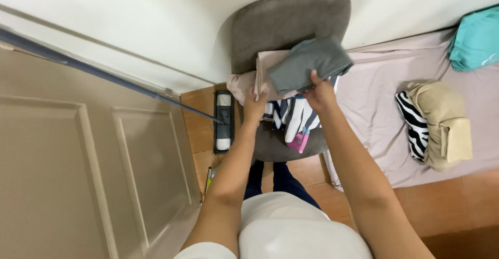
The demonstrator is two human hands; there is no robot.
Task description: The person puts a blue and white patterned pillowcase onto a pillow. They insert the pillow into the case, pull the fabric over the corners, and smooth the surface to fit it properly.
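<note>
A folded grey cloth (pixel 306 64) lies on top of a pile of clothes on the grey padded chair (pixel 288 17). My right hand (pixel 319 91) grips the cloth's near edge. My left hand (pixel 253 105) holds the pale pink garment (pixel 262 74) lying under the grey cloth at the pile's left side. Below both hands, striped dark and white fabric (pixel 291 114) with a pink patch hangs over the chair seat.
A flat mop (pixel 223 121) with a long blue handle leans across the beige door (pixel 78 170) at left. On the right, a bed with a pinkish sheet (pixel 374 108) carries a beige and zebra-striped bundle (pixel 436 126) and a teal garment (pixel 475 41). Wooden floor lies below.
</note>
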